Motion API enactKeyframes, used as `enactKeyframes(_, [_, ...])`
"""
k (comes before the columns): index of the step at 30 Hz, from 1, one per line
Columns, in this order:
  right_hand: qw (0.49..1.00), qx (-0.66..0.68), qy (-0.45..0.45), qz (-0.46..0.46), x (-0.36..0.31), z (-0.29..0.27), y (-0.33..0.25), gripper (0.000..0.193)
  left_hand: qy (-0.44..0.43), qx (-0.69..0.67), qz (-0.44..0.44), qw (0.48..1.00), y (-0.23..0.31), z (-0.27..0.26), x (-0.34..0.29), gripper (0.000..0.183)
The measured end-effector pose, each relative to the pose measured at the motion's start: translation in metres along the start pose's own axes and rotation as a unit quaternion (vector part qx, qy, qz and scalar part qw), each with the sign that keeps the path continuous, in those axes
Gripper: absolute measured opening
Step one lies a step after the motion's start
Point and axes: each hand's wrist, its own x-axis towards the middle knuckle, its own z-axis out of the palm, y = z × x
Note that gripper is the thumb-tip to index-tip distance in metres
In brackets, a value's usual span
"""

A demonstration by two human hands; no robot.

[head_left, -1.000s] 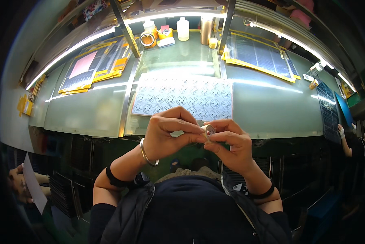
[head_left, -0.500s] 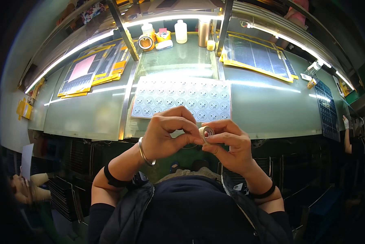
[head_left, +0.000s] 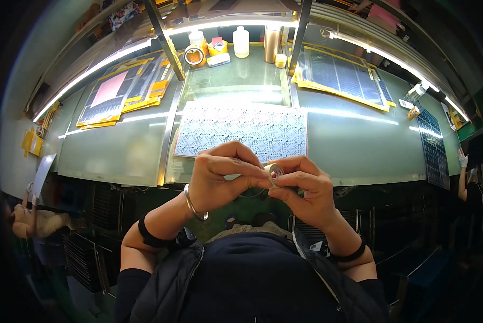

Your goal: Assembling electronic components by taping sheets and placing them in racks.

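At far left of frame a seated person's arm (head_left: 34, 222) showed low, apart from the wearer. Upper left: yellow-edged sheets (head_left: 124, 91) lay stacked on the green worktop (head_left: 112, 156). Centre-left, the left hand (head_left: 220, 180) was curled narrow, thumb and fingers pinching at a small roll of tape (head_left: 274, 172), bangle on wrist. Roll sat at frame centre, held up over the worktop's near edge, just below the white perforated panel (head_left: 241, 132). Right hand (head_left: 306, 191) gripped the roll from the other side, fingers closed on it. Looked like work was at an early stage: tape end seemed to be getting picked loose, nothing visibly stuck on the panel yet, tho too small to be sure. Top centre: tape ring (head_left: 194, 55), white bottle (head_left: 241, 42), metal cylinder (head_left: 272, 44); contents couldn't be told. Right: dark grid sheet w/ yellow border (head_left: 341, 75). Far right another person's gloved hand (head_left: 461, 157).
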Motion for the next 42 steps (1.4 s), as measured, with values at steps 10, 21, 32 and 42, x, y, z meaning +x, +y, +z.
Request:
enactKeyframes(10, [1.000, -0.005, -0.008, 0.001, 0.0045, -0.0037, -0.0008, 0.020, 0.014, -0.102, -0.084, 0.991, 0.0025, 0.0028, 0.0036, 0.013])
enactKeyframes(21, [1.000, -0.012, -0.009, 0.001, 0.0059, -0.0061, -0.0016, 0.020, -0.029, -0.058, -0.032, 0.997, -0.0034, -0.0025, 0.0085, 0.013])
enactKeyframes(32, [1.000, -0.014, -0.008, 0.005, 0.0057, -0.0068, -0.0016, 0.020, -0.014, -0.049, -0.041, 0.998, -0.0023, 0.0029, 0.0056, 0.013])
enactKeyframes(42, [1.000, 0.000, -0.024, 0.010, 0.0046, -0.0081, -0.0051, 0.020, -0.049, -0.079, -0.043, 0.995, -0.0016, -0.0040, 0.0078, 0.012])
